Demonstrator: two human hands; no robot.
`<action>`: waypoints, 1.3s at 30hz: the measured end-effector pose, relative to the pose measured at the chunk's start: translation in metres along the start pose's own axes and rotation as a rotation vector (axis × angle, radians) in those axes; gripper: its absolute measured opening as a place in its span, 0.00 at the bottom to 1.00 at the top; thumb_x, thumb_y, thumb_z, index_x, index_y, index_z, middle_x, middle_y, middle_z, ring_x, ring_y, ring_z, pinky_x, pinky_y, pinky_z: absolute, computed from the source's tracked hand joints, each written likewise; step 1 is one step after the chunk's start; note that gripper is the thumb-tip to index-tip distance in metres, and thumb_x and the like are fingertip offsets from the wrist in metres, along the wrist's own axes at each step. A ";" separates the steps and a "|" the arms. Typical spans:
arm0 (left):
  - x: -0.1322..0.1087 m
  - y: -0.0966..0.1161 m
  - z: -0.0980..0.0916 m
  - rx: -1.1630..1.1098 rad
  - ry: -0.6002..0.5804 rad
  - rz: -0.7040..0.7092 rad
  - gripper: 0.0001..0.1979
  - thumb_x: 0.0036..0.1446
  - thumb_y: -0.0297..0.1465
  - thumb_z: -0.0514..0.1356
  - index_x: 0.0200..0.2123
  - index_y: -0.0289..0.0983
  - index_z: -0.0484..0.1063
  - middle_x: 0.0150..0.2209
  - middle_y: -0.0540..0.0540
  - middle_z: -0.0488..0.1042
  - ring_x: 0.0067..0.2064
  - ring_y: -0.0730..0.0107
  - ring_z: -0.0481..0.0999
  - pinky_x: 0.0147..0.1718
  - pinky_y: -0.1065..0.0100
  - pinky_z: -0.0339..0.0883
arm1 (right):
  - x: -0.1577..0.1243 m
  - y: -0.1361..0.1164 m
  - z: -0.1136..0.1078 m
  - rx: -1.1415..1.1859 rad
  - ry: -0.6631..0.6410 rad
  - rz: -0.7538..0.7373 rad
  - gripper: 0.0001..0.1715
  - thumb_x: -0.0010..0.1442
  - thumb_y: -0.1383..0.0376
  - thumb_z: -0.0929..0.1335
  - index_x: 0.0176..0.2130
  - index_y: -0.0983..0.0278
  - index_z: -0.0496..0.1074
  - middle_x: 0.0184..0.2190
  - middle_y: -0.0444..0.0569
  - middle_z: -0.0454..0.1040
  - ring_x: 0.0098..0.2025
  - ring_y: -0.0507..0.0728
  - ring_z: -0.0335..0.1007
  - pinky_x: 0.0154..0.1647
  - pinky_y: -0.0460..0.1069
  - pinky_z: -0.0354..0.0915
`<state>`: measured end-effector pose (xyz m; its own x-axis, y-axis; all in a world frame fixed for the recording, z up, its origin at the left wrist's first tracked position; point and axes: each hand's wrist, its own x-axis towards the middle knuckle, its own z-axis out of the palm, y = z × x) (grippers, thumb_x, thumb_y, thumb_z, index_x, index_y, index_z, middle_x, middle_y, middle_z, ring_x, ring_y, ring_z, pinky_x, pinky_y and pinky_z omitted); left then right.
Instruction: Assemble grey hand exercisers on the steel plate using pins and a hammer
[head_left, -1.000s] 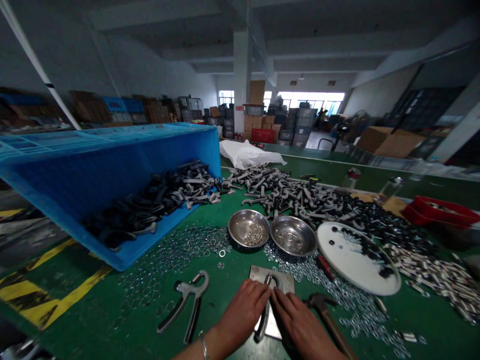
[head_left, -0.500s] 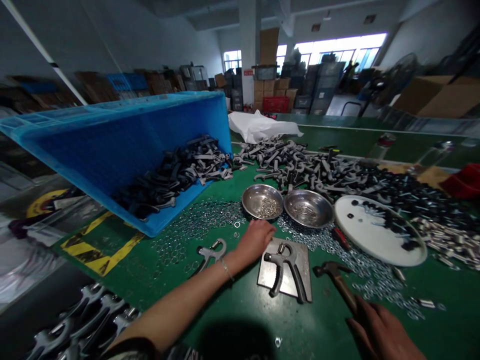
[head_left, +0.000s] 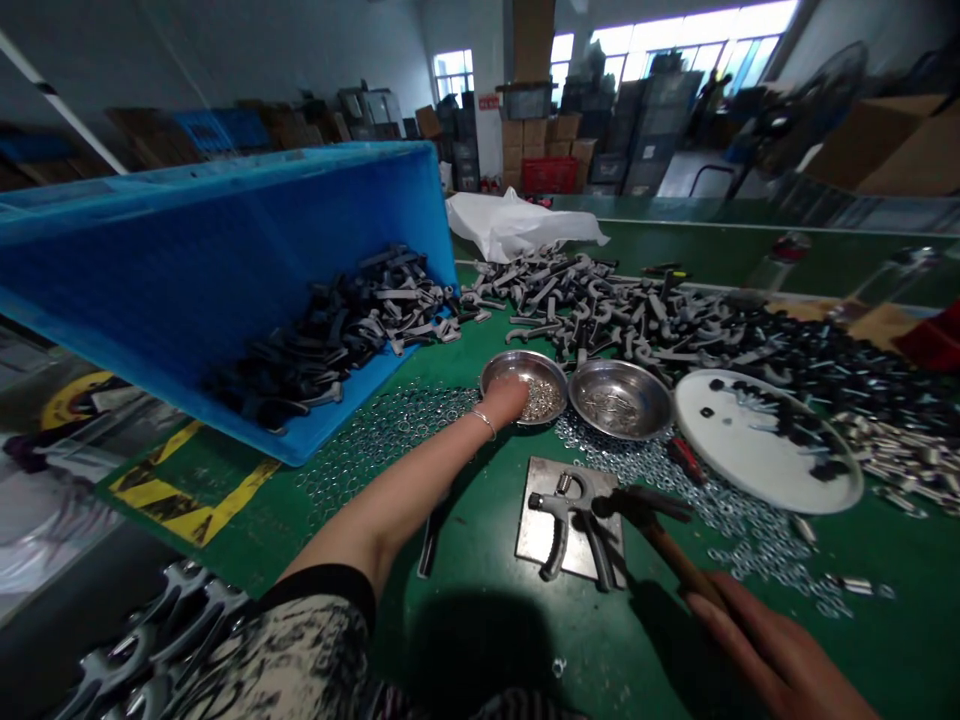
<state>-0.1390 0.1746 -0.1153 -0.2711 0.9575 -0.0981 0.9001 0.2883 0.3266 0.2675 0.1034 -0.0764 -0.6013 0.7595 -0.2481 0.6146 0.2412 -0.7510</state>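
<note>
My left hand (head_left: 510, 397) is inside the left steel bowl (head_left: 491, 372), its fingers curled down at the small metal parts (head_left: 541, 400); the fingertips are hidden. My right hand (head_left: 772, 640) is closed around the wooden handle of a claw hammer (head_left: 664, 545). The hammer's head is raised over the right edge of a metal plate (head_left: 529, 535). On that plate lies a grey hand grip strengthener (head_left: 557, 530) with black-padded handles and a spring at its top. Another strengthener (head_left: 427, 545) is mostly covered by my left forearm.
A tipped blue crate (head_left: 300, 450) with grip handles stands left. More handles (head_left: 600, 310) are heaped behind the bowls. Right are a second steel bowl (head_left: 622, 425), a white tray (head_left: 735, 460) of black knobs, and loose nuts (head_left: 780, 560). Rings (head_left: 375, 440) lie left.
My left hand has moved from beside the plate forward into the left bowl. The hammer in my right hand has lifted off the table and shifted left to the plate's edge.
</note>
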 end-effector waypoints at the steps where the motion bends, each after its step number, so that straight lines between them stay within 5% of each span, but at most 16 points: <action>1: 0.002 -0.001 0.001 -0.002 -0.018 -0.004 0.17 0.65 0.37 0.60 0.52 0.34 0.70 0.51 0.41 0.72 0.49 0.61 0.75 0.47 0.55 0.73 | 0.005 -0.004 0.002 -0.040 0.036 -0.029 0.22 0.58 0.44 0.65 0.43 0.55 0.75 0.38 0.54 0.81 0.36 0.65 0.78 0.36 0.54 0.74; 4: 0.003 -0.002 0.002 -0.019 -0.034 -0.008 0.14 0.64 0.34 0.61 0.48 0.32 0.72 0.47 0.39 0.75 0.47 0.61 0.76 0.47 0.56 0.72 | 0.022 -0.010 0.011 -0.179 0.031 -0.064 0.21 0.61 0.44 0.62 0.38 0.56 0.72 0.30 0.53 0.79 0.28 0.63 0.75 0.30 0.54 0.70; 7: -0.001 -0.005 -0.004 -0.068 0.029 0.005 0.07 0.61 0.27 0.60 0.40 0.29 0.76 0.44 0.34 0.77 0.48 0.56 0.76 0.49 0.58 0.68 | 0.037 -0.010 0.018 -0.214 -0.121 -0.009 0.22 0.61 0.44 0.62 0.33 0.58 0.71 0.24 0.50 0.76 0.24 0.60 0.72 0.27 0.52 0.66; 10: -0.010 -0.009 -0.012 -0.163 0.116 0.028 0.08 0.60 0.24 0.57 0.37 0.30 0.77 0.42 0.35 0.78 0.48 0.56 0.76 0.50 0.60 0.66 | 0.040 -0.013 0.019 -0.013 -0.181 0.066 0.26 0.63 0.43 0.61 0.33 0.59 0.71 0.24 0.47 0.72 0.27 0.57 0.70 0.28 0.49 0.66; 14: -0.036 -0.006 -0.016 -0.328 0.166 0.070 0.08 0.60 0.27 0.58 0.40 0.31 0.76 0.40 0.41 0.79 0.43 0.66 0.77 0.46 0.67 0.68 | 0.029 -0.012 0.027 0.365 -0.022 0.246 0.28 0.58 0.39 0.65 0.33 0.60 0.68 0.22 0.41 0.65 0.23 0.52 0.62 0.21 0.45 0.61; 18: -0.079 0.007 -0.007 -0.765 0.079 0.100 0.06 0.55 0.30 0.63 0.36 0.33 0.76 0.37 0.45 0.79 0.37 0.70 0.76 0.39 0.69 0.69 | 0.013 0.002 0.053 0.714 0.010 0.429 0.28 0.56 0.40 0.69 0.40 0.59 0.66 0.18 0.33 0.57 0.14 0.46 0.46 0.12 0.41 0.46; 21: -0.107 0.012 0.001 -1.012 -0.029 0.051 0.06 0.54 0.32 0.64 0.33 0.35 0.75 0.30 0.49 0.77 0.31 0.72 0.73 0.32 0.70 0.66 | 0.008 0.012 0.071 0.831 0.061 0.465 0.29 0.54 0.40 0.70 0.41 0.59 0.66 0.18 0.33 0.59 0.13 0.44 0.45 0.11 0.39 0.45; 24: -0.120 0.011 0.007 -0.967 -0.083 0.052 0.08 0.55 0.34 0.63 0.31 0.35 0.76 0.28 0.49 0.76 0.29 0.72 0.72 0.32 0.70 0.64 | 0.011 0.017 0.081 0.873 0.061 0.456 0.29 0.53 0.41 0.72 0.40 0.59 0.66 0.18 0.34 0.60 0.13 0.43 0.45 0.10 0.39 0.46; 34: -0.129 0.024 0.015 -0.676 0.033 0.195 0.06 0.59 0.27 0.61 0.38 0.36 0.78 0.39 0.45 0.80 0.42 0.67 0.77 0.44 0.66 0.68 | 0.017 0.012 0.089 0.889 0.060 0.383 0.26 0.56 0.43 0.71 0.37 0.60 0.63 0.16 0.31 0.58 0.11 0.43 0.46 0.09 0.39 0.48; 39: -0.113 0.043 0.030 -0.811 -0.084 0.136 0.07 0.59 0.31 0.62 0.39 0.33 0.75 0.33 0.46 0.78 0.33 0.68 0.76 0.34 0.69 0.68 | 0.017 0.020 0.094 0.856 0.069 0.330 0.23 0.60 0.44 0.68 0.35 0.59 0.61 0.15 0.31 0.58 0.11 0.43 0.47 0.09 0.39 0.49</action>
<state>-0.0599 0.0786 -0.1183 -0.1219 0.9902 -0.0681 0.3893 0.1108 0.9144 0.2218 0.0639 -0.1533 -0.4136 0.7514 -0.5142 0.1450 -0.5032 -0.8519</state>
